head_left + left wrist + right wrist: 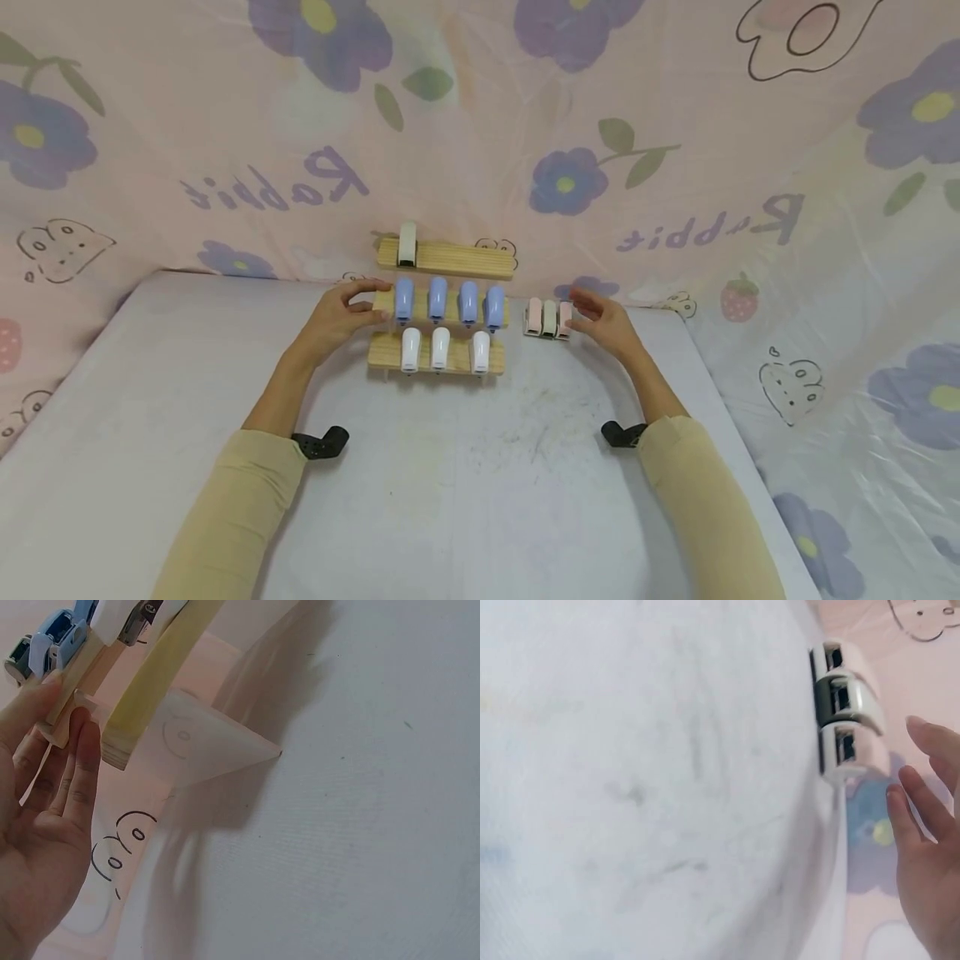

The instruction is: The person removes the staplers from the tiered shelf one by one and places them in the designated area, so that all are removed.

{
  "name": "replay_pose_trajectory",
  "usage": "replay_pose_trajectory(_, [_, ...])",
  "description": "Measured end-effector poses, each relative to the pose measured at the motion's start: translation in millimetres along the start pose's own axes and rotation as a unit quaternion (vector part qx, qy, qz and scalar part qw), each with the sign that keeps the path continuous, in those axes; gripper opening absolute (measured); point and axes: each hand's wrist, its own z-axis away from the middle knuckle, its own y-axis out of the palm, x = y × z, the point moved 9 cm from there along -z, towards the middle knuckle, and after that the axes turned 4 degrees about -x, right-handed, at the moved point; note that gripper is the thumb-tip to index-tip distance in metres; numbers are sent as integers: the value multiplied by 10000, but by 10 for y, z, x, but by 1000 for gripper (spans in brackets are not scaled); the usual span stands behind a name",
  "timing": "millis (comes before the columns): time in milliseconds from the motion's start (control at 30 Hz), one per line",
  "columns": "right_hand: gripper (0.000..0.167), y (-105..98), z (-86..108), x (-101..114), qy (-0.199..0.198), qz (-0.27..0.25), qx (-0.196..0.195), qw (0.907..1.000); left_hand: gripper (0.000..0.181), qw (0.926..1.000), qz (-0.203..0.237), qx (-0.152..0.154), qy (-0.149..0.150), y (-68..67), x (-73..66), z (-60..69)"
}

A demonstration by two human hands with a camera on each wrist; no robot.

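Note:
My left hand (337, 318) grips the left end of the middle board (422, 307) of a tiered wooden display rack, thumb on top and fingers beneath in the left wrist view. Several blue staplers (438, 298) stand in a row on that board. Three white staplers (441, 348) sit on the lower board (461, 358). My right hand (607, 325), its fingers spread, is just right of a short row on the table: a pink stapler (535, 317), an off-white stapler (550, 318) and another pink stapler (866, 750). A small gap separates its fingertips from that last stapler in the right wrist view.
One off-white stapler (407, 242) stands at the left of the top board (468, 258). Clear supports (202, 742) hold up the rack. A white cloth covers the table (450, 492); a flower-printed curtain (465, 167) hangs close behind the rack.

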Motion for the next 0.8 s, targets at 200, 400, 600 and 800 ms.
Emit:
replay_pose_trajectory(200, [61,-34,3,176,-175,-143,-286,9993,51,10000,-60,-14,-14,-17,89,-36])
replay_pose_trajectory(400, [58,-50,24,385,-449,4,-408,9982,52,9999,-106,-78,-72,-43,248,-118])
replay_pose_trajectory(600, [56,3,10,558,-713,-344,-359,9962,51,10000,-8,-47,-18,-40,236,-105])
replay_pose_trajectory(800, [55,90,-9,711,-908,-589,-330,9936,45,9998,110,-11,160,-31,218,-93])
